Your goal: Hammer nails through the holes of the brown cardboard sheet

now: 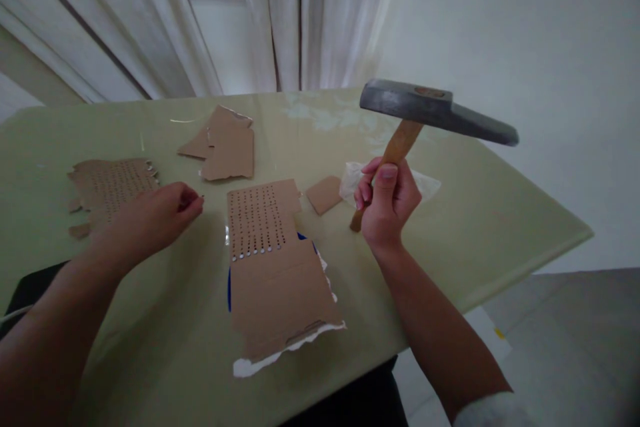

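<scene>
In my right hand (pixel 389 203) is a hammer (pixel 437 105), gripped by its wooden handle and raised above the table with the grey head on top. My left hand (pixel 167 213) is closed in a pinch left of the middle. Something tiny shows at its fingertips, too small to name. Between the hands lies a torn piece of brown cardboard (pixel 285 300) with rows of punched holes. Several small shiny round heads (pixel 255 252) sit along the lowest row. A blue thing (pixel 229 290) peeks out from under the cardboard, mostly hidden.
Another perforated cardboard piece (pixel 113 180) lies behind my left hand. Cardboard scraps (pixel 230 147) rest farther back, and a small one (pixel 324 195) lies beside a clear plastic bag (pixel 425 185). The pale green table (pixel 500 233) ends at a right corner. Curtains (pixel 330 20) hang behind.
</scene>
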A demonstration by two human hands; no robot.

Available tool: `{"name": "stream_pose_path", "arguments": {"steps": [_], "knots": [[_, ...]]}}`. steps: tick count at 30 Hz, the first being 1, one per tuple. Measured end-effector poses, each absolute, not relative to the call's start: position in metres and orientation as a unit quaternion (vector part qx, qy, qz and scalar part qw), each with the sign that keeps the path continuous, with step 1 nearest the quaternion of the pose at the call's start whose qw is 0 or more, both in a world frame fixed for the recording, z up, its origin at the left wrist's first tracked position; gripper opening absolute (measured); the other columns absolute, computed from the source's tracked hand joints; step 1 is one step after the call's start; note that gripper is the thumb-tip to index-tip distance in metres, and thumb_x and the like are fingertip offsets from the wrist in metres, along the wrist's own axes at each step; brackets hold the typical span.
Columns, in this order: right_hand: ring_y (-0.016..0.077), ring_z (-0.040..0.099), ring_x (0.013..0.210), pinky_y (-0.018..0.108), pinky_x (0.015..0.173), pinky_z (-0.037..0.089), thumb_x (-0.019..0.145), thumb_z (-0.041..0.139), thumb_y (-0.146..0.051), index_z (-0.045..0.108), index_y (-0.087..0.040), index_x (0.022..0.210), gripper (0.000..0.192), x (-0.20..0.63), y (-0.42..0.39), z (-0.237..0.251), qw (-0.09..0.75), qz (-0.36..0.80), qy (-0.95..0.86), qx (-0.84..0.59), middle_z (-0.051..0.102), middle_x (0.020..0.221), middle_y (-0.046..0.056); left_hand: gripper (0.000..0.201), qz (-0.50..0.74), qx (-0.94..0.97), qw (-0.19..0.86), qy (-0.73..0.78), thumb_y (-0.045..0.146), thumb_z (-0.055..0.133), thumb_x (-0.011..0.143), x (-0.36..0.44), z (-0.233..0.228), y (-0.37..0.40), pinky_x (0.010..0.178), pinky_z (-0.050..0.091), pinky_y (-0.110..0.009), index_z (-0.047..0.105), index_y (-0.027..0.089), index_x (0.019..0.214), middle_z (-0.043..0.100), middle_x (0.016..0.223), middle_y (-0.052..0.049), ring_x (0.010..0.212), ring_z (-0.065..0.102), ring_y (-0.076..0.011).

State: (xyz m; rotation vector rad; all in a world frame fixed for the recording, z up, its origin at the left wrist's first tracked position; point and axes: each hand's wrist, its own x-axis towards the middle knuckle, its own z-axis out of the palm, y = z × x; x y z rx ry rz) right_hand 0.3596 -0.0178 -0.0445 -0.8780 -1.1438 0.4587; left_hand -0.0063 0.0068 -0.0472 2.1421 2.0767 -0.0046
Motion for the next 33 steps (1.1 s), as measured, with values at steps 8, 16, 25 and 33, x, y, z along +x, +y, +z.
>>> {"name": "stream_pose_path", "arguments": {"steps": [8,16,25,33], "knots": [[0.0077,0.040,0.046,0.022,0.043,0.032,0.113,0.061,-0.055,0.065,-0.025,0.096,0.035,0.357,-0.019,-0.054,0.729,0.219,-0.539,-0.360,0.042,0.062,-0.009,0.026,0.455,0.661,0.283,0.526,0.045,0.080,0.099,0.085,0.003,-0.053,0.084,0.067,-0.033,0.083,0.028,0.119,0.086,0.096,0.001,0.088,0.082,-0.0190],[0.0109,0.041,0.052,0.027,0.050,0.033,0.112,0.059,-0.063,0.067,-0.025,0.096,0.042,0.358,-0.022,-0.058,0.690,0.180,-0.571,-0.407,0.046,0.064,-0.006,0.011,0.392,0.701,0.332,0.494,0.034,0.075,0.104,0.111,-0.003,-0.077,0.080,0.068,-0.027,0.077,0.023,0.106,0.087,0.103,-0.004,0.093,0.083,-0.0195],[0.0117,0.040,0.053,0.029,0.052,0.034,0.111,0.059,-0.065,0.066,-0.025,0.096,0.043,0.359,-0.023,-0.059,0.675,0.180,-0.584,-0.413,0.044,0.064,-0.006,0.015,0.334,0.709,0.384,0.489,0.039,0.073,0.105,0.114,-0.010,-0.076,0.079,0.068,-0.030,0.076,0.024,0.106,0.087,0.104,-0.005,0.096,0.084,-0.0223],[0.0113,0.042,0.053,0.028,0.051,0.033,0.111,0.058,-0.066,0.067,-0.025,0.098,0.044,0.360,-0.019,-0.059,0.687,0.177,-0.569,-0.416,0.044,0.065,-0.006,0.016,0.314,0.729,0.352,0.496,0.040,0.071,0.105,0.108,-0.010,-0.074,0.076,0.065,-0.031,0.077,0.025,0.107,0.086,0.103,-0.004,0.093,0.082,-0.0218]]}}
